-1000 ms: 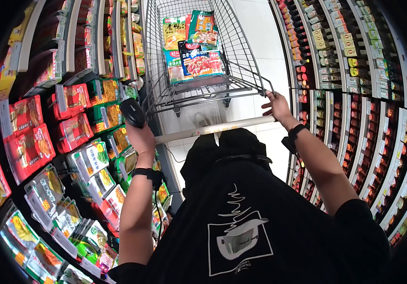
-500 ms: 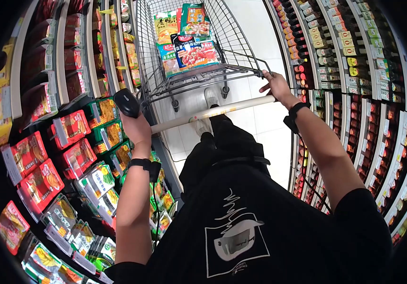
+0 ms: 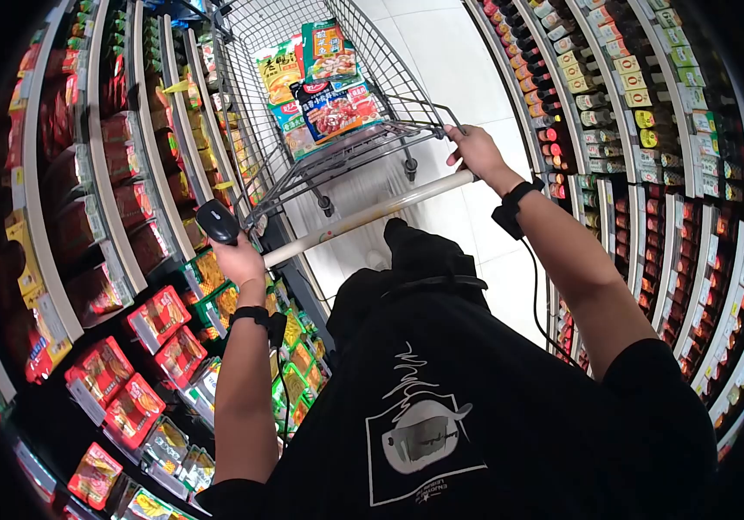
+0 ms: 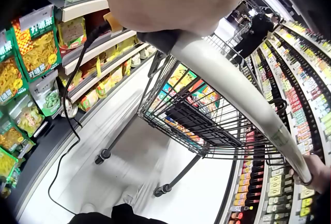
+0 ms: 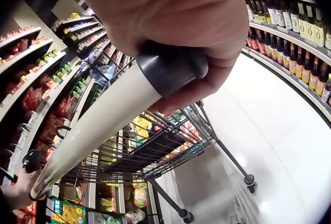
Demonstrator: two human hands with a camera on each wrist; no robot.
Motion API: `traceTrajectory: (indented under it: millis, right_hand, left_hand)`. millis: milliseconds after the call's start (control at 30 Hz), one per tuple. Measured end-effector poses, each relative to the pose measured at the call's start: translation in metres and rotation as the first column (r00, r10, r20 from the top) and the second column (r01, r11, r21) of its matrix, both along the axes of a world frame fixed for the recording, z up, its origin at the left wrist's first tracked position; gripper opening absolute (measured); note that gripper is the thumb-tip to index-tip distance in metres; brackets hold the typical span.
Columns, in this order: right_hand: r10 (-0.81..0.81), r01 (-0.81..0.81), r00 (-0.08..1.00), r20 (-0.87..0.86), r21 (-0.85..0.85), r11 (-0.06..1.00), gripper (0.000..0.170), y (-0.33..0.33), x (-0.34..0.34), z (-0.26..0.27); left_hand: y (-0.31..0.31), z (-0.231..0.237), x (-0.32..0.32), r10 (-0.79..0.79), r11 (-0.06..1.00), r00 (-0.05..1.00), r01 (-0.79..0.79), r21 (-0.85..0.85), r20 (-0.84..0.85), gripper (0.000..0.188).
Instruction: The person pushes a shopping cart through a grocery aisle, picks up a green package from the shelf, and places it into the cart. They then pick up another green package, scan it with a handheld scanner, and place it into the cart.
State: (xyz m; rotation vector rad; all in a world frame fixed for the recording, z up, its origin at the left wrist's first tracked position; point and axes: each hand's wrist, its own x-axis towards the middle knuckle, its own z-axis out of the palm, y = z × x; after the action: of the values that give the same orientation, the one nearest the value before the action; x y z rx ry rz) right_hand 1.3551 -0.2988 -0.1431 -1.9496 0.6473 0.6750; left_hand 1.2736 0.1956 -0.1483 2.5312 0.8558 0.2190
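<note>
My left hand grips the left end of the shopping cart's pale handle. A black rounded device sits just beyond its fingers. At the other end, my right hand holds the handle; in the right wrist view its fingers curl round the black end cap. The wire shopping cart stands ahead of the handle. Inside lie several food packets: a yellow one, a green one with an orange label and a dark one picturing red food.
Shelves of packaged food rise close on the left, with red and green packs. Shelves of bottles line the right side. White tiled floor runs between them. In the left wrist view a person in dark clothes is farther along the aisle.
The cart and both hands have shifted left and slightly up in the head view. The left-hand shelf packs have slid downward, and the feet have changed position. Both hands stay on the handle.
</note>
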Motion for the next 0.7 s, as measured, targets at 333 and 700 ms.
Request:
traceTrajectory:
  millis: [333,700]
  right_hand:
    - [0.011,-0.011,1.0,0.02,-0.028,1.0,0.051,-0.007,0.079,-0.002]
    - [0.118,-0.109,0.988,0.094,-0.099,0.989,0.056,-0.015,0.128,-0.027]
  left_hand:
    - [-0.009,-0.005,0.074,-0.028,0.999,0.996,0.026,0.034,0.085,0.041]
    - [-0.01,-0.004,0.12,0.052,0.998,0.999,-0.051,-0.031,0.016,0.034]
